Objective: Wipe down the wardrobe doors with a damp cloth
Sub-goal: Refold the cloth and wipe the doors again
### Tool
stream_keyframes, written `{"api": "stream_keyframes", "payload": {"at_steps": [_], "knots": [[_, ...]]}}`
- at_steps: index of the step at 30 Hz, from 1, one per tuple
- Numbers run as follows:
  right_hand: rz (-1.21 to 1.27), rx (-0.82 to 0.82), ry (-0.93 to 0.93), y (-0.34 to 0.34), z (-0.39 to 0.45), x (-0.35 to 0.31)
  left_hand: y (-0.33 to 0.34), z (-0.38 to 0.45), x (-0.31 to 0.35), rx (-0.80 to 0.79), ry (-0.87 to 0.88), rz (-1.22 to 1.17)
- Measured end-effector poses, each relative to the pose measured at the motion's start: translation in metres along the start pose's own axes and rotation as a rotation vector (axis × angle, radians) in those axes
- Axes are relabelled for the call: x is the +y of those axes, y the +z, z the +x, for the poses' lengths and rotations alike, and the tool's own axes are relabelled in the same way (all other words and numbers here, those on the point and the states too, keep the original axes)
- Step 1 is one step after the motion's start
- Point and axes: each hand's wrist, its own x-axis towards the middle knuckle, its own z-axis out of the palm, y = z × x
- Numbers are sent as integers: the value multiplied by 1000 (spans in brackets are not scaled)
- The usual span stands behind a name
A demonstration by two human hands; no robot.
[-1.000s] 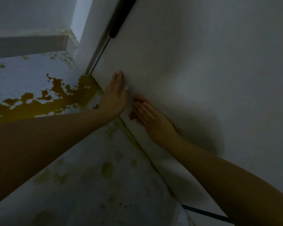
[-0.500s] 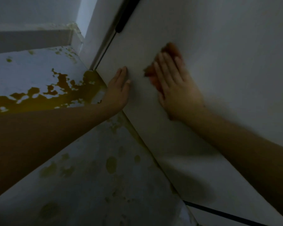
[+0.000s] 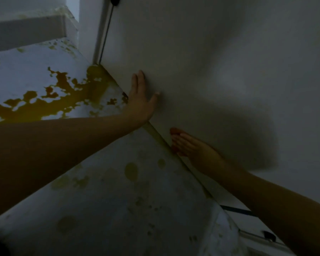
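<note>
I am looking up along a white wardrobe door (image 3: 201, 61) in dim light. My left hand (image 3: 139, 102) lies flat against the door near its top edge, fingers straight and thumb spread. My right hand (image 3: 194, 148) presses a reddish cloth (image 3: 174, 131) against the door close to that same edge, fingers straight over it. Only small bits of the cloth show past my fingertips and under my palm; the rest is hidden by the hand.
A ceiling (image 3: 35, 74) with peeling white paint and large yellow-brown stains meets the door's top. A dark door handle (image 3: 115, 0) and a narrow gap between doors (image 3: 104, 37) run along the upper left. A dark cable (image 3: 236, 210) shows at the lower right.
My right hand slid with the cloth from the middle of the door back toward its top edge. My left hand stayed pressed in place. The view tilted slightly.
</note>
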Motion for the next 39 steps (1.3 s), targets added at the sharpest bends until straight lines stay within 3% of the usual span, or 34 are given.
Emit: {"api": "stream_keyframes", "payload": {"at_steps": [3,6,8,10,15,17,19,22,27,29,33,36,39], "knots": [[7,110,59,16,-38,1,6,-11,9,-38,-43,-3],[141,373,316,4,-68,35,9,-15,18,-80,-68,-14],[110,411,488,-2,-76,56,9,-15,23,-82,-79,-27],[44,382,537,-5,-65,64,9,-13,23,-74,-90,-38],[-79,253,312,-5,1,28,12,-13,15,-60,-77,-43],[-47,72,206,-8,19,10,16,-14,13,-51,-78,-34],[-71,-5,104,2,24,-13,24,-19,11,-74,-102,-10],[-104,31,45,32,2,-48,40,-32,12,-128,-122,5],[34,-108,-61,54,-74,-83,55,-44,21,-169,-131,3],[153,-25,91,66,-96,-92,54,-45,24,-157,-125,7],[314,396,553,67,-119,-76,48,-43,25,-184,-123,17],[248,490,738,49,-113,-50,48,-43,25,-182,-108,17],[266,483,772,41,-84,-40,51,-44,23,-160,-113,34]]}}
